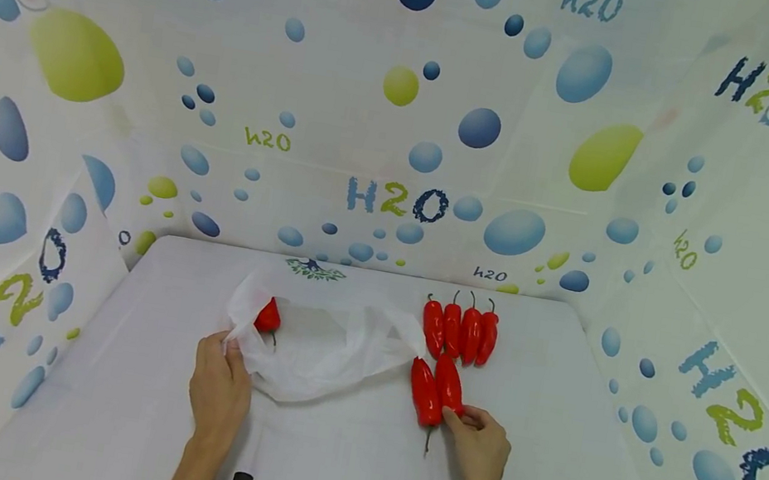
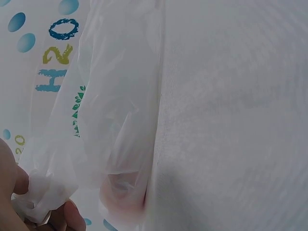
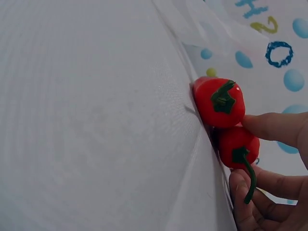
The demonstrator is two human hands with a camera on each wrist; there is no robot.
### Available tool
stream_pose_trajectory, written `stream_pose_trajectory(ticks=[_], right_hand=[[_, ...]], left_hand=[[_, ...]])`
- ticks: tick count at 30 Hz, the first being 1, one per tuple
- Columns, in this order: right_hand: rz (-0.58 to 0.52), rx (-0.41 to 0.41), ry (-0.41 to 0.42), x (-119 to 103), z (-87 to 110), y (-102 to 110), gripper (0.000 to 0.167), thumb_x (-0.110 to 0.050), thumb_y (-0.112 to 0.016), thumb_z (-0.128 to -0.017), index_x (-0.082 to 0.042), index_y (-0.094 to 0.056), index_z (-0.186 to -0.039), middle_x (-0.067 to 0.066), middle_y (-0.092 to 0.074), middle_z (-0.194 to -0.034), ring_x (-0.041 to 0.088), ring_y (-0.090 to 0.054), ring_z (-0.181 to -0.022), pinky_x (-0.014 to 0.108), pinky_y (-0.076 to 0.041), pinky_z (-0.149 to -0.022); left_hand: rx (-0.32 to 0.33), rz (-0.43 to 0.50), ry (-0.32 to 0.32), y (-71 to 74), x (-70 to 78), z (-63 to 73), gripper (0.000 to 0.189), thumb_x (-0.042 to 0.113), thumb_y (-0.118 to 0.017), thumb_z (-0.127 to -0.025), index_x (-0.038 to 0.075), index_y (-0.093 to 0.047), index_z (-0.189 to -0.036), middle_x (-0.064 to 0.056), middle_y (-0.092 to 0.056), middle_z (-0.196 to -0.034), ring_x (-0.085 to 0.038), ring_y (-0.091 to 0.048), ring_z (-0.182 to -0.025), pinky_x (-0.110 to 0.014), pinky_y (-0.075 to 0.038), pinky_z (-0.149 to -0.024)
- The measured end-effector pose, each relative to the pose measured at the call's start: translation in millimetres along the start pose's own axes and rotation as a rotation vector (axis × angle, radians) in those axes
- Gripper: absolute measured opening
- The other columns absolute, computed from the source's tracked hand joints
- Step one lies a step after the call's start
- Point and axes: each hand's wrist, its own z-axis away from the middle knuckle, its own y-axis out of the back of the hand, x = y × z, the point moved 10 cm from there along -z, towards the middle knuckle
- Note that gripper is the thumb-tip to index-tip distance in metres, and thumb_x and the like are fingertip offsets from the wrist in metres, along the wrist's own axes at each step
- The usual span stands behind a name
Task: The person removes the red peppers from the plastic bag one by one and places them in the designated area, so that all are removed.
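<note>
Left hand (image 1: 220, 390) pinches the bag (image 1: 324, 386) by its edge; bag lies at that hand's 2 o'clock on the table (image 1: 566, 479). Right hand (image 1: 478, 448) grips a pepper (image 1: 449, 380), at its 11 o'clock, by the near end. Pepper should be light, firm, slick: hold the body, not the stem (image 3: 252, 179). Bag: likely limp, easily torn.

Bare left hand (image 2: 8, 204) is pinching a crumpled, translucent white plastic bag (image 2: 118, 86), blurred pinkish patch (image 2: 122, 201) is showing at the bag's lower end, flat white surface (image 2: 236, 115) is spreading right of it, blue-dotted white backdrop (image 2: 36, 60) is showing left of it
</note>
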Motion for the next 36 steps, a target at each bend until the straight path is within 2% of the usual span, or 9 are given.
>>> stream_pose_trajectory(ticks=[6,15,25,30,36], right_hand=[[0.018,-0.013,0.002,-1,1.7,1,0.041,-0.036,-0.083,-0.088,-0.002,-0.077,-0.11,0.009,-0.075,-0.092,0.025,-0.067,-0.084,0.031,-0.05,-0.065],[0.024,0.008,0.005,-9,3.4,6,0.039,-0.037,-0.081,-0.091,-0.004,-0.077,-0.112,0.01,-0.076,-0.095,0.024,-0.069,-0.084,0.028,-0.052,-0.066],[-0.015,0.034,0.025,-20,7.4,16,0.037,-0.033,-0.08,-0.092,-0.006,-0.076,-0.116,0.012,-0.075,-0.102,0.027,-0.068,-0.093,0.025,-0.053,-0.068],[-0.029,0.025,0.042,-33,9.2,22,0.039,-0.034,-0.08,-0.092,-0.009,-0.075,-0.121,0.013,-0.076,-0.108,0.029,-0.07,-0.098,0.024,-0.054,-0.07],[-0.058,0.01,0.088,-54,9.6,28,0.039,-0.039,-0.081,-0.091,-0.014,-0.076,-0.121,0.007,-0.077,-0.11,0.024,-0.071,-0.099,0.02,-0.054,-0.073]], left_hand=[[0.004,-0.003,-0.001,0.6,1.2,0.4,0.029,0.015,-0.047,-0.11,-0.008,-0.056,-0.124,-0.026,-0.057,-0.111,-0.048,-0.061,-0.087,-0.058,-0.048,-0.072],[0.004,0.004,-0.005,0.6,1.1,0.7,0.027,0.014,-0.047,-0.11,-0.007,-0.056,-0.124,-0.026,-0.057,-0.112,-0.049,-0.061,-0.09,-0.059,-0.048,-0.075],[0.006,0.005,-0.016,2.2,7.8,1.6,0.026,0.012,-0.048,-0.11,-0.008,-0.056,-0.124,-0.026,-0.058,-0.111,-0.049,-0.062,-0.089,-0.059,-0.049,-0.073],[0.0,0.005,-0.009,1.9,7.4,1.6,0.027,0.013,-0.047,-0.11,-0.008,-0.056,-0.125,-0.027,-0.058,-0.113,-0.05,-0.062,-0.092,-0.06,-0.049,-0.076],[0.0,0.006,-0.002,2.2,5.8,1.6,0.027,0.014,-0.047,-0.11,-0.007,-0.056,-0.125,-0.026,-0.058,-0.113,-0.048,-0.062,-0.091,-0.059,-0.05,-0.076]])
